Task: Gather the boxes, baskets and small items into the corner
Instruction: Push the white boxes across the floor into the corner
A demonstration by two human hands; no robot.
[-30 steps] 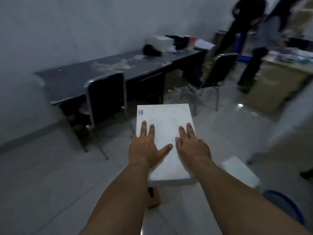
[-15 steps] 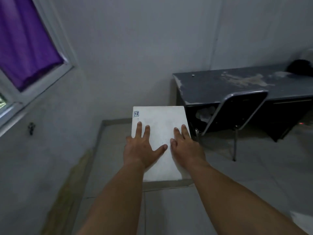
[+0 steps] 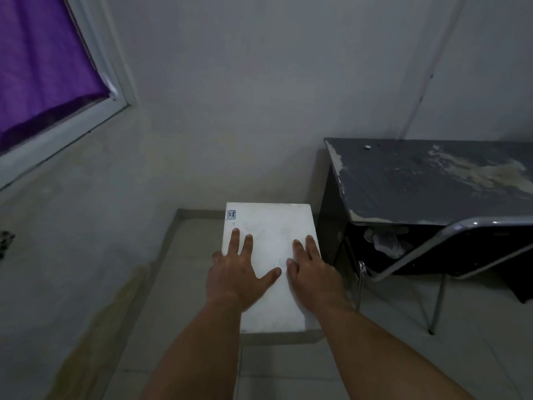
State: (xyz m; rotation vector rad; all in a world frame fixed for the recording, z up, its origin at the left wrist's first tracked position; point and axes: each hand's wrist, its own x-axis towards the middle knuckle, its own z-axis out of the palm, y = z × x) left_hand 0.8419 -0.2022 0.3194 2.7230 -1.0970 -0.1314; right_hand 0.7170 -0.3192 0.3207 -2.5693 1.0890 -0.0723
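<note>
While our left hand (image 3: pixel 236 274) and right hand (image 3: pixel 313 274) lie flat, fingers straight, on top of the white box (image 3: pixel 271 226), it sits over the floor (image 3: pixel 190 255) facing the corner, just beside the dark surface (image 3: pixel 418 183). We judge this box nearly delivered; baskets and small items, none in view, remain to fetch.

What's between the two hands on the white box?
Only bare white box top, with a faint scribble, lies between the left hand and right hand, in the head view.
</note>
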